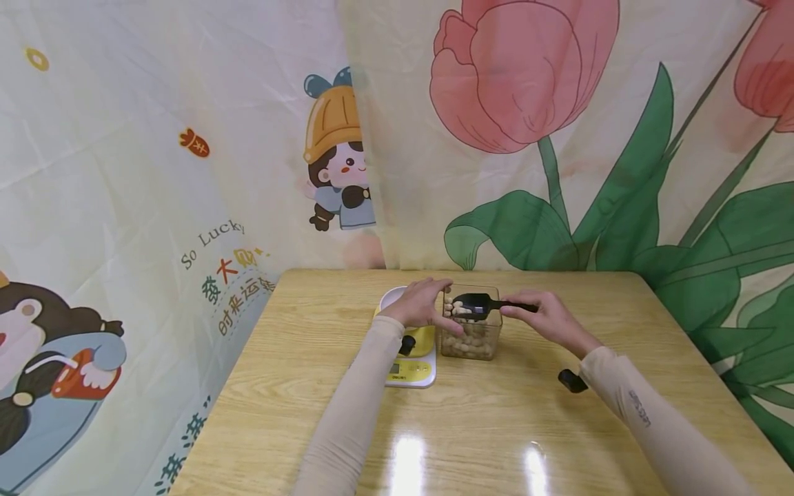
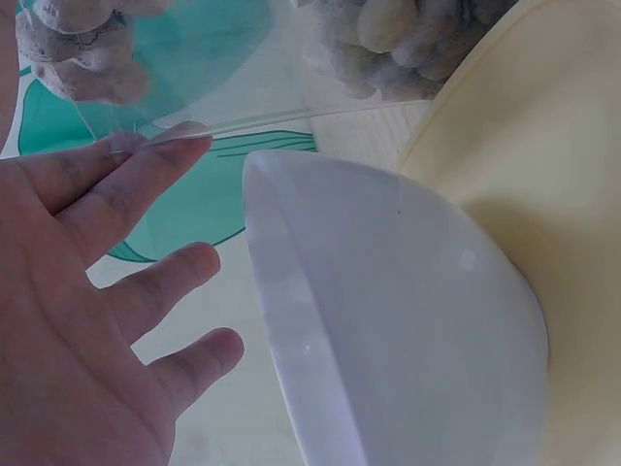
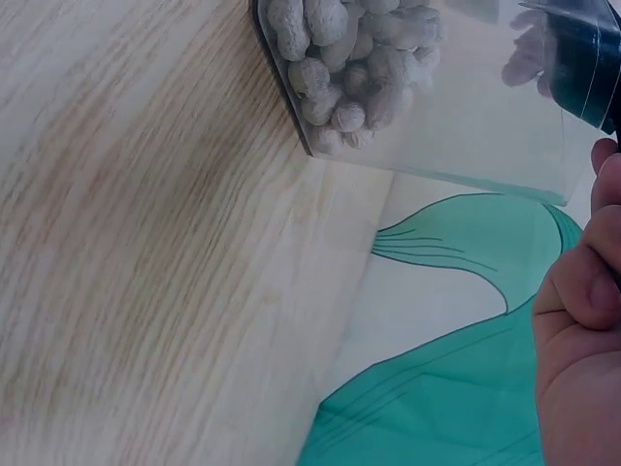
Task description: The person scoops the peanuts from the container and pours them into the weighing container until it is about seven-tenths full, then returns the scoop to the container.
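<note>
A clear rectangular container (image 1: 469, 342) of unshelled peanuts (image 3: 325, 73) stands upright on the table. Across its left side my left hand (image 1: 424, 306) holds it, thumb at the near rim and fingers at the far one. In the left wrist view the index and middle fingertips (image 2: 184, 146) touch the clear edge, while the other two fingers are spread. My right hand (image 1: 546, 318) grips a black scoop (image 1: 476, 305) by its handle, its blade tilted over the container's opening. Peanuts (image 3: 527, 49) show beside the blade. Just left of the container sits a white bowl (image 2: 398, 320), partly hidden by my left hand.
A white-and-yellow kitchen scale (image 1: 412, 374) with a display lies left of the container, overlapped by my left wrist. The wooden table (image 1: 496, 420) ends at a printed cloth backdrop (image 1: 397, 207) behind. Small black devices (image 1: 572, 380) are at both wrists.
</note>
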